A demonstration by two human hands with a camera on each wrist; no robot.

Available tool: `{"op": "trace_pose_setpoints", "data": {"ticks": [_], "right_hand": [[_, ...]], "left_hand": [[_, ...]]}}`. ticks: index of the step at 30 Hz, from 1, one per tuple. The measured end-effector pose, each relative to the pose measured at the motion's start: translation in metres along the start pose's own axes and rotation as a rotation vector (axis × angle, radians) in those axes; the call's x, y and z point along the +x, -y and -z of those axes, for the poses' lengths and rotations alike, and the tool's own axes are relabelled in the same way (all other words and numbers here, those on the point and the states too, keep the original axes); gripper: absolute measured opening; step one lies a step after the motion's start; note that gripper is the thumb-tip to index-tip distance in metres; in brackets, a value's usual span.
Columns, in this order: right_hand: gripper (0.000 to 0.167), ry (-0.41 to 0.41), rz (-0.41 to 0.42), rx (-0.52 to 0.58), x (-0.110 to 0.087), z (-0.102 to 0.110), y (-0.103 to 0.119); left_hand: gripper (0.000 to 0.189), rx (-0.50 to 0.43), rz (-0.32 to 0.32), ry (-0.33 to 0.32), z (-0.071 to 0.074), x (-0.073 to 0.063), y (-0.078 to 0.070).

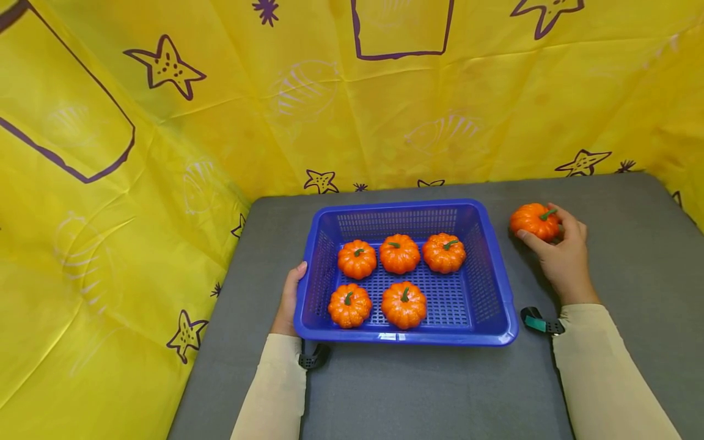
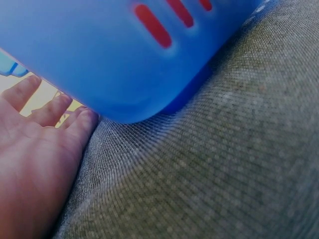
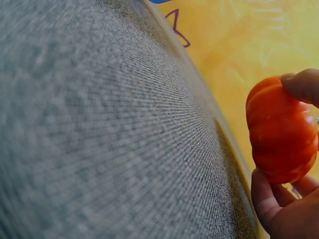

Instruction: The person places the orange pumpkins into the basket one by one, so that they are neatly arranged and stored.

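A blue plastic basket (image 1: 495, 287) with slotted walls sits on the grey table and holds several small orange pumpkins, three in a back row (image 1: 399, 253) and two in a front row (image 1: 404, 305). My left hand (image 1: 288, 299) is at the basket's left side. In the left wrist view its loosely straight fingers (image 2: 50, 110) lie against the outer wall. To the right of the basket, my right hand (image 1: 569, 260) grips another orange pumpkin (image 1: 532, 221) with a green stem, thumb on one side and fingers on the other. The right wrist view shows this pumpkin (image 3: 279, 132) from its side.
Grey cloth covers the table (image 1: 407, 391). Yellow fabric (image 1: 385, 128) printed with starfish and fish hangs along the back and left edges. Both wrists wear black bands, the right band (image 1: 541, 322) lying near the basket's front right corner.
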State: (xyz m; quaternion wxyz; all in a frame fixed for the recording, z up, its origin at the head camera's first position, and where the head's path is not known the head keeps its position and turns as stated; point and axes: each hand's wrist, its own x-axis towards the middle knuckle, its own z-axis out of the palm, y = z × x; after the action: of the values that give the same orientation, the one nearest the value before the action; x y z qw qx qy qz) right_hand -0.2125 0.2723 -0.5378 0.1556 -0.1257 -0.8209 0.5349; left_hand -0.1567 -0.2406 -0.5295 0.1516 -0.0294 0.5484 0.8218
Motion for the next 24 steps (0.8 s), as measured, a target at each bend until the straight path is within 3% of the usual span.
{"op": "trace_pose_setpoints", "data": {"ticks": [24], "right_hand": [[0.070, 0.019, 0.081, 0.059, -0.0030, -0.0045, 0.0061]], "left_hand": [[0.076, 0.008, 0.010, 0.003, 0.0005, -0.0009, -0.0014]]}}
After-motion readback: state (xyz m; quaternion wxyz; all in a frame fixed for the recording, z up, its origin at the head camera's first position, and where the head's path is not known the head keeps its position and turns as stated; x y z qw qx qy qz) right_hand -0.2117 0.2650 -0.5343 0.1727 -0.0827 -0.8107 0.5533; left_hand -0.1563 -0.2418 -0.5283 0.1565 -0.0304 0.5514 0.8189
